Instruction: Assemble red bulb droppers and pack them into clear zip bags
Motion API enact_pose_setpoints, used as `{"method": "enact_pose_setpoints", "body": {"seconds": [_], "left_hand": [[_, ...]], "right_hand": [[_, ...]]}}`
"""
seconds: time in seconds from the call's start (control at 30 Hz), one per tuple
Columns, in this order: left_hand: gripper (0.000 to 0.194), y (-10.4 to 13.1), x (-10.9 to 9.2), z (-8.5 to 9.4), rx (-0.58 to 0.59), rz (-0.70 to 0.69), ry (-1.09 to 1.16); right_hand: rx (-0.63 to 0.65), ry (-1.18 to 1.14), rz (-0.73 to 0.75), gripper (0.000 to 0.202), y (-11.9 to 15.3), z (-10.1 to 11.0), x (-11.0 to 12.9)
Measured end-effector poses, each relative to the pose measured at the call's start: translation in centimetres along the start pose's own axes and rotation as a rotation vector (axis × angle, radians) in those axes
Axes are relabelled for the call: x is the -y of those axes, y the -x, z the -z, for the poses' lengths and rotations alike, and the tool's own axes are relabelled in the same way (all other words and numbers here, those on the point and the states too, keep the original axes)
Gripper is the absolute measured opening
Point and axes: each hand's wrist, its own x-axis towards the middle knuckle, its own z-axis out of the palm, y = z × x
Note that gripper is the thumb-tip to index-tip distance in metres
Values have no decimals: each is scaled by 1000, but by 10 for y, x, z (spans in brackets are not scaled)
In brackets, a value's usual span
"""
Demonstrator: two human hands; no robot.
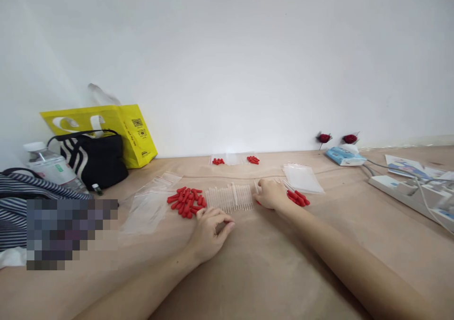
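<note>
Row of slim, clear, plastic-looking tubes on the brown tabletop, between the fingers of two bare hands.

The left hand curls just before the tubes, thumb and forefinger tips close together with nothing visible between; whether they meet, I cannot tell. Beyond its fingers lies a heap of red, bulb-ended, rubbery-looking pieces. The right hand bends down at the row's right end, its grip hidden, so I cannot tell what it holds; a smaller red bunch lies just right of its fingers. Handling such thin tubes well probably calls for a light fingertip pinch, keeping both wrists off the row so its even spacing survives.
</note>
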Motion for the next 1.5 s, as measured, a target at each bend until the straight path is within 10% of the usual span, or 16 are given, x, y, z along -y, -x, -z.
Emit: {"method": "enact_pose_setpoints", "body": {"seconds": [0.3, 0.57, 0.97, 1.27, 1.5], "left_hand": [[14, -20, 42, 38, -254, 272, -323], [18, -47, 94, 79, 23, 268, -448], [19, -61, 84, 62, 191, 135, -420], [15, -56, 79, 62, 135, 148, -370], [9, -45, 30, 59, 121, -81, -329]], "right_hand": [[50, -68, 4, 20, -2, 2, 12], [178, -118, -99, 18, -15, 2, 15], [212, -305, -26, 35, -5, 14, 5], [-66, -528, 241, 15, 46, 10, -22], [-170, -631, 548, 17, 68, -22, -29]]}}
